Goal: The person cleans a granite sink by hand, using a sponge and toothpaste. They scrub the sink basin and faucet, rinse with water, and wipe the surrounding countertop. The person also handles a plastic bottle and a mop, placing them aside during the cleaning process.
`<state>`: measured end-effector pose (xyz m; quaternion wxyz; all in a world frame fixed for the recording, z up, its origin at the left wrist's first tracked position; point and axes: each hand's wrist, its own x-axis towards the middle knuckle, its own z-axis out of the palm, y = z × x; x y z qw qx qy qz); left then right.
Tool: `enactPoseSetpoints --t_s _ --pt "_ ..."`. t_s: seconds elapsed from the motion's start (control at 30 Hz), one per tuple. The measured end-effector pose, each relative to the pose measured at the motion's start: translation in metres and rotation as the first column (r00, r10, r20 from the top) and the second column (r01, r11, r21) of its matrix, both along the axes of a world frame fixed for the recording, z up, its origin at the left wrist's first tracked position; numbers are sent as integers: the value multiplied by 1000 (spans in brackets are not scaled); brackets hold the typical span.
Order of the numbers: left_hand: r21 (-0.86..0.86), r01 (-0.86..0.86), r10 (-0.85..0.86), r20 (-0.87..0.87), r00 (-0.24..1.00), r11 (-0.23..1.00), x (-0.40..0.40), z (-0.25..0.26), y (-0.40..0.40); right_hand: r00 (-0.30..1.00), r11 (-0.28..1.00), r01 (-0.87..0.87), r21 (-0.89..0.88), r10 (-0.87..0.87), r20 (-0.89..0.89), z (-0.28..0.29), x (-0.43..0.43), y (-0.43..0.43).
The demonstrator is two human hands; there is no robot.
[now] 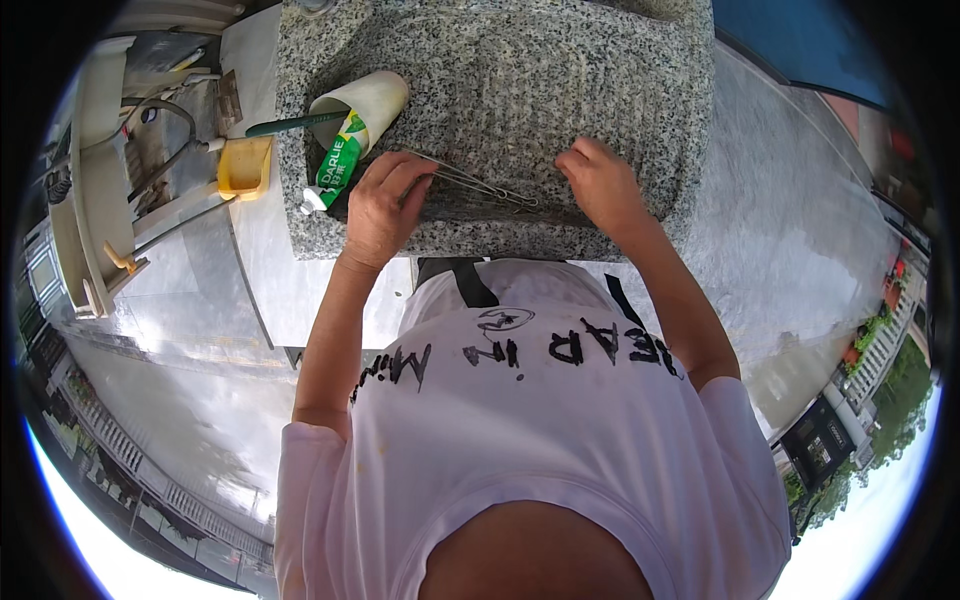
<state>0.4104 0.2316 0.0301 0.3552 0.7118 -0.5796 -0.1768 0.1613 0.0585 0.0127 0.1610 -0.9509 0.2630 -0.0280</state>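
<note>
Thin metal wire pieces with looped ends (491, 187) lie over the ribbed basin of a speckled granite washing sink (480, 238). My left hand (388, 199) is at their left end, fingers bent around or beside it; a firm hold cannot be made out. To the right of the wires, my right hand (606, 184) hovers with curled fingers, apart from them, and nothing shows in it. A pale cup (384, 101) lies on its side at the basin's left, with a green Darlie toothpaste tube (339, 163) and a dark green handle (292, 124) sticking out of its mouth.
A yellow plastic scoop or tray (245, 169) sits left of the sink, near a hose (176, 112) and a cream-coloured plastic structure (101, 202). Pale paving (780, 180) extends to the right. The sink's raised stone rim runs between my body and the basin.
</note>
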Motion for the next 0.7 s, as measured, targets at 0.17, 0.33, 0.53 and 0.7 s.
enactPoseSetpoints --t_s 0.17,0.33,0.53,0.7 --pt "-127 -274 274 -17 962 953 6 9 39 987 993 -68 -100 81 137 -5 12 -6" --pt "-119 -255 259 23 966 960 -5 4 60 996 976 -10 -218 28 81 -12 46 -24" --pt "-176 -150 176 146 974 973 -10 -8 46 994 995 -105 1 105 23 7 -33 9" --pt "-128 -227 246 158 956 965 -8 -18 46 988 968 17 -252 23 155 17 -47 -43"
